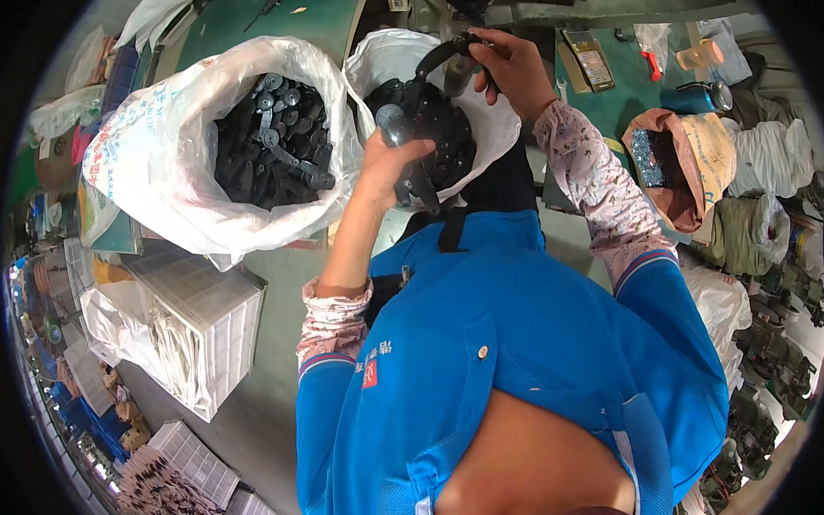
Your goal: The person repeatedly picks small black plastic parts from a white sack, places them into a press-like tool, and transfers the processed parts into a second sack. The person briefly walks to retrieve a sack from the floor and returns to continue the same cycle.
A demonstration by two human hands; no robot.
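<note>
My left hand is closed around dark parts over the near side of a white bag. A shiny round disc shows above its thumb, and black arms hang below the fingers. Farther off and to the right, my right hand has its fingers pinched at the end of a black curved arm, beside the bag's far rim. Many similar black parts fill that bag. Just how the fingers grip is partly hidden.
On the left a larger white plastic bag holds many black round-ended parts. White crates stand below it. To the right are a brown sack, a blue flask and a red-handled tool on a green table.
</note>
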